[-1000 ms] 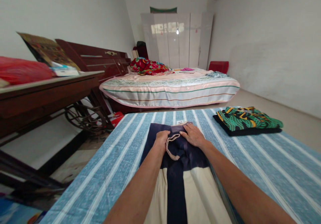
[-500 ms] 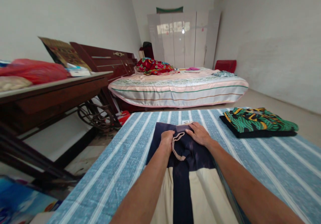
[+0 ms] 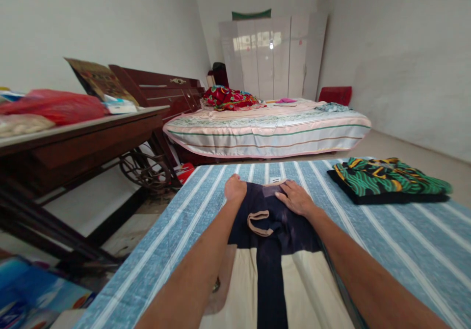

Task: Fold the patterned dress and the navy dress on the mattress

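Observation:
A navy and cream shirt [image 3: 270, 260] lies in front of me on a blue striped cloth [image 3: 176, 226], its beige-edged collar band curled up near the middle. At the shirt's far left corner, my left hand [image 3: 235, 188] is closed, pinching the navy fabric. My right hand [image 3: 296, 199] rests flat on the far right part of the navy section, fingers apart, beside the beige neckline edge and a small white label [image 3: 274, 179]. The shirt's near end runs out of view between my forearms.
Folded green, black and yellow clothing [image 3: 390, 179] lies to the right on the striped cloth. At the left stands a sewing-machine table [image 3: 91, 132] with a red plastic bag [image 3: 59, 107] on top. Beyond is a bed [image 3: 268, 132], with a wardrobe [image 3: 274, 59] behind it.
My left hand has moved from beside the collar band out to the shirt's far left corner. The collar band has flopped toward me. My right hand stays nearly in place.

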Motion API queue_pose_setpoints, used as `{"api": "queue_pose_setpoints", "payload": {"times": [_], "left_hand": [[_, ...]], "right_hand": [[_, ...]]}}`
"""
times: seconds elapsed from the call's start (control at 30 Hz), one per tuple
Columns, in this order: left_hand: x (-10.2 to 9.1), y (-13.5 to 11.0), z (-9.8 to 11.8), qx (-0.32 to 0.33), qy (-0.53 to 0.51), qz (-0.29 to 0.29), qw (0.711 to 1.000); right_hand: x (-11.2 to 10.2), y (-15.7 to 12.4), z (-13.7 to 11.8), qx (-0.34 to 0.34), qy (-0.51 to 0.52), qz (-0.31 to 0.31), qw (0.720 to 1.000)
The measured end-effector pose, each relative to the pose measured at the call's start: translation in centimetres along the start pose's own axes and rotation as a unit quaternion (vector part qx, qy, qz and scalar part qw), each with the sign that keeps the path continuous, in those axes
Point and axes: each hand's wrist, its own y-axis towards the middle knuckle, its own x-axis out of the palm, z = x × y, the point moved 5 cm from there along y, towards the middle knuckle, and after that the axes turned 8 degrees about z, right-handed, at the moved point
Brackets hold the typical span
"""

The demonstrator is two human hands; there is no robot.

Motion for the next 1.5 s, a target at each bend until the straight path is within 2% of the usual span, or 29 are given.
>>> {"api": "queue_pose_setpoints", "payload": {"times": [0.07, 0.13, 0.3, 0.43, 0.63, 0.8, 0.97, 1.2, 1.5], "left_hand": [[-0.4, 1.5, 0.1, 0.032, 0.053, 0.012, 0.998], [-0.1, 2.3, -0.2, 0.045, 0.072, 0.002, 0.996], [1.2, 2.9, -0.9, 0.061, 0.078, -0.008, 0.995], [0.9, 4.0, -1.9, 0.043, 0.035, 0.012, 0.998], [0.7, 5.5, -3.9, -0.039, -0.092, 0.013, 0.995], [0.9, 5.1, -4.3, -0.052, -0.239, -0.007, 0.970], [0.9, 5.0, -4.7, -0.069, -0.328, -0.032, 0.942], [1.0, 5.2, -4.9, -0.087, -0.367, -0.037, 0.925], [0.9, 5.5, -4.9, -0.079, -0.333, -0.017, 0.939]], "right_hand": [[0.0, 0.0, 0.0, -0.004, -0.002, 0.001, 1.000], [0.0, 0.0, 0.1, -0.007, -0.005, 0.002, 1.000], [0.3, 0.0, 0.2, -0.009, -0.011, 0.006, 1.000], [0.4, 0.0, 0.3, -0.009, -0.010, 0.010, 1.000], [0.4, 0.0, 0.2, -0.011, -0.012, 0.011, 1.000], [0.4, 0.0, 0.2, -0.009, -0.013, 0.010, 1.000], [0.4, 0.0, 0.3, -0.005, -0.011, 0.008, 1.000], [0.3, 0.0, 0.3, -0.003, -0.006, 0.004, 1.000], [0.3, 0.0, 0.4, 0.002, -0.005, 0.004, 1.000]]}}
